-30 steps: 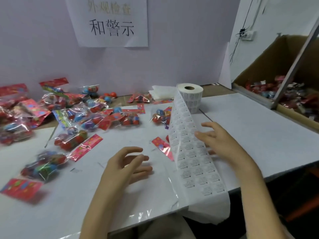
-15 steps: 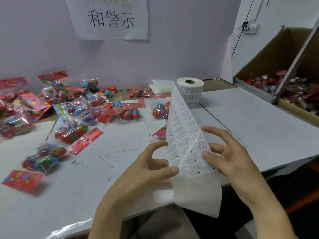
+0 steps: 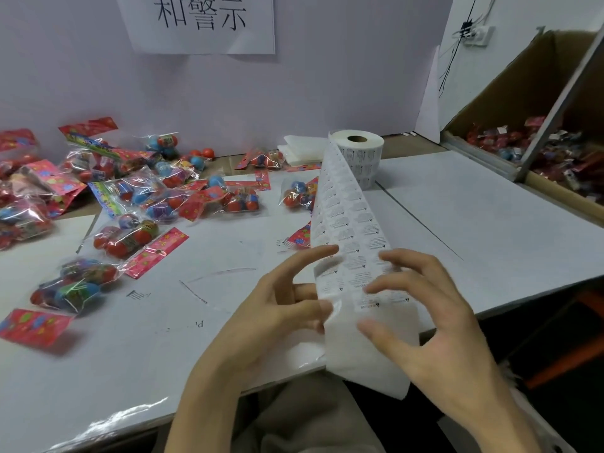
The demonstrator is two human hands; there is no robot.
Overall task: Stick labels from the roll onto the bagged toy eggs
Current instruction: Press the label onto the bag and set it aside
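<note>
A white label roll (image 3: 361, 156) stands upright at the back of the table. Its unrolled label strip (image 3: 346, 223) runs toward me, lifted off the table, with a bare backing end hanging over the front edge. My left hand (image 3: 284, 308) pinches the strip's left edge between thumb and fingers. My right hand (image 3: 421, 312) touches the strip's right side with fingers spread, thumb on the bare backing. Several bagged toy eggs (image 3: 130, 238) with red header cards lie scattered to the left; one bag (image 3: 297, 194) sits just behind the strip.
The white table (image 3: 474, 223) carries a folded white sheet (image 3: 304, 150) near the roll. A cardboard box (image 3: 536, 103) at the right holds more bagged eggs behind a metal bar (image 3: 555, 103). A paper sign (image 3: 199, 21) hangs on the back wall.
Both hands came up from the table and took the label strip, lifting it. The view has moved closer and tilted down slightly.
</note>
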